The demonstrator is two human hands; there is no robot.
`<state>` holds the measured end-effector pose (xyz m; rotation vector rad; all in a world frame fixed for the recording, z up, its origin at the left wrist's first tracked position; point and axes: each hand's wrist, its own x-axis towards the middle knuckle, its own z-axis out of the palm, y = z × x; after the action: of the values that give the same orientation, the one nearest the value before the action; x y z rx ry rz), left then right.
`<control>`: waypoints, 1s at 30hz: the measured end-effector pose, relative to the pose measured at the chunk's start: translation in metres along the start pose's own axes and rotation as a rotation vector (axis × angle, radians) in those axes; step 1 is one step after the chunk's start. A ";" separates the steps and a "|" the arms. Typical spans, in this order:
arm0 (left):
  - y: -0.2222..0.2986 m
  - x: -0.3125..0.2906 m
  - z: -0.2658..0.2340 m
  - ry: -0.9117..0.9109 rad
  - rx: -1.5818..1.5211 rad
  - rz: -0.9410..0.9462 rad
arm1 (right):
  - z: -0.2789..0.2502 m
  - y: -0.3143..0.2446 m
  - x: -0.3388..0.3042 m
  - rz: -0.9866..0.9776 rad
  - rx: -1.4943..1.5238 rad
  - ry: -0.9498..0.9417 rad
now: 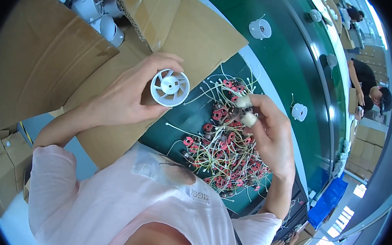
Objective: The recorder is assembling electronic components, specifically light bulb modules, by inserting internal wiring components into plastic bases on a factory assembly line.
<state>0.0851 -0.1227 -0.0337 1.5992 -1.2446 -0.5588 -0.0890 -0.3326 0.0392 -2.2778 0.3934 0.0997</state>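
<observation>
My left hand point(132, 89) is closed around a white round plastic fan housing point(169, 87), its spoked face turned up toward me. My right hand point(275, 138) wears pale finger covers on its thumb and forefinger. Those two fingertips pinch a small dark motor point(242, 112), partly hidden by the fingers. Directly beneath lies a tangled pile of small motors point(226, 148) with red round parts and pale wires, spread over the green work surface point(160, 136). The two hands are apart, the housing to the left of the motor.
An open cardboard box point(49, 60) at the left holds several white housings point(87, 7). Beyond the pile runs a green conveyor belt point(283, 60) carrying white housings point(260, 29). A person point(365, 76) in dark clothing works across it. A blue bin point(328, 203) stands at the right.
</observation>
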 end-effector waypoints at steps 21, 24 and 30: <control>0.009 0.015 0.008 -0.167 -0.240 0.014 | -0.029 -0.019 -0.040 -0.361 0.889 0.051; 0.017 0.012 0.013 -0.094 -0.255 0.029 | -0.006 -0.007 -0.036 -0.319 1.193 0.005; 0.013 0.003 0.020 -0.077 -0.382 0.069 | 0.019 -0.007 -0.033 -0.169 1.705 0.150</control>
<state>0.0640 -0.1332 -0.0291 1.2211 -1.1627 -0.7692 -0.1173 -0.3062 0.0375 -0.6142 0.1860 -0.3698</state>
